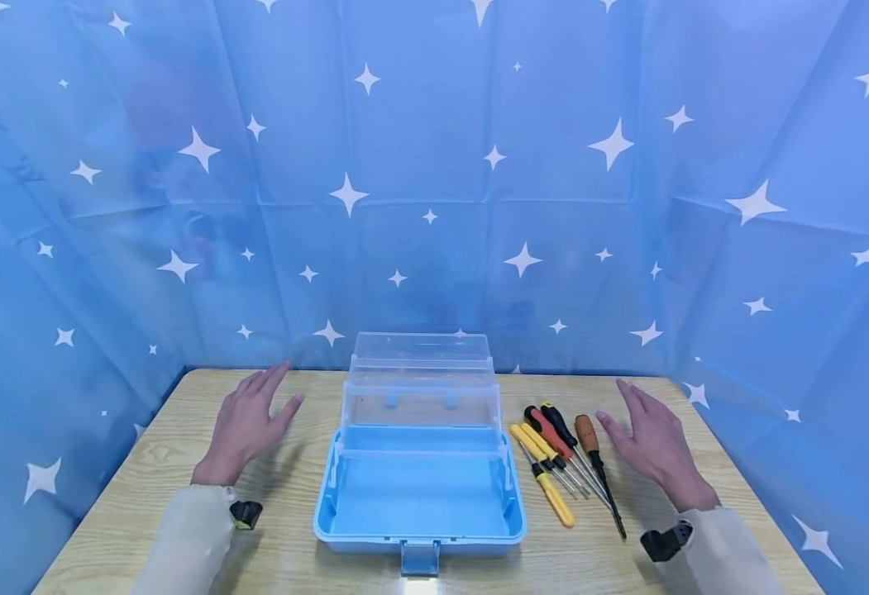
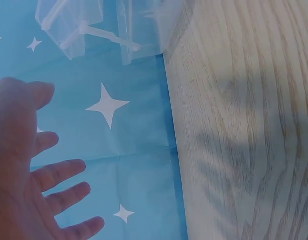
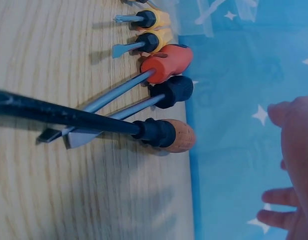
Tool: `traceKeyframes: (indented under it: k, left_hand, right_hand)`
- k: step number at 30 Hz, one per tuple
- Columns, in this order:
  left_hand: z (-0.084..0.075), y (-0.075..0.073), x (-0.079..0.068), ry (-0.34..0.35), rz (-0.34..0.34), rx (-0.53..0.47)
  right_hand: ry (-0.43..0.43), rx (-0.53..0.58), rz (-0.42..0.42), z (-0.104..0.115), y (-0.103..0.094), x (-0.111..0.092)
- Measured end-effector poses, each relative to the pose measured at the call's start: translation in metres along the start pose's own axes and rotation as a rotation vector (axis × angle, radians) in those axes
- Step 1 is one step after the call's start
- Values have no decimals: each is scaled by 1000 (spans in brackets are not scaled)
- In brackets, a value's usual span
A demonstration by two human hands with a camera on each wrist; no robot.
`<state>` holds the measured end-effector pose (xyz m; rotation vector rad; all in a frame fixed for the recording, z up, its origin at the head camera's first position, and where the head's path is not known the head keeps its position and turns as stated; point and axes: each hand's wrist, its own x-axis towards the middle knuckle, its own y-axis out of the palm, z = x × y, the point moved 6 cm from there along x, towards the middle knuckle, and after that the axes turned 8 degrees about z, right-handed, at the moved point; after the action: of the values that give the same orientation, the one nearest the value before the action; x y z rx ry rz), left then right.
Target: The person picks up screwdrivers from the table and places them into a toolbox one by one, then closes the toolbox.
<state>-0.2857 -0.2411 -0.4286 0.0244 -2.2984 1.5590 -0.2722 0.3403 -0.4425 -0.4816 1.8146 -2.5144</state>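
My left hand (image 1: 248,426) hovers over the table left of a blue toolbox (image 1: 419,500), fingers spread and nothing held. The toolbox stands with its clear lid (image 1: 421,372) raised and its blue inside bare. To its right lie several screwdrivers: one with a brown handle (image 1: 586,431) and black shaft, one with a black handle (image 1: 559,423), one with a red handle (image 1: 549,432), and several yellow-handled ones, of which one yellow screwdriver (image 1: 556,500) points the other way. Beside the brown-handled one my right hand (image 1: 653,438) is held with extended fingers, empty.
The wood-grain table (image 1: 278,554) ends at a blue curtain (image 1: 434,273) with white stars, which hangs behind it and along both sides. A latch (image 1: 420,559) sticks out from the toolbox front.
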Motion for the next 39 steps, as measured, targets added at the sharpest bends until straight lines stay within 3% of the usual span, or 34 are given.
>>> traceKeyframes:
  k: [14,32,39]
  left_hand:
    - [-1,6,4,-9,-30,-66]
    - [-17,18,14,-106,108,-253]
    - [-21,23,18,-131,137,-372]
  right_hand:
    - [130,110,79,-16,6,-6]
    - [194,289,191,-29,21,-11]
    - [225,326,231,-33,26,-12]
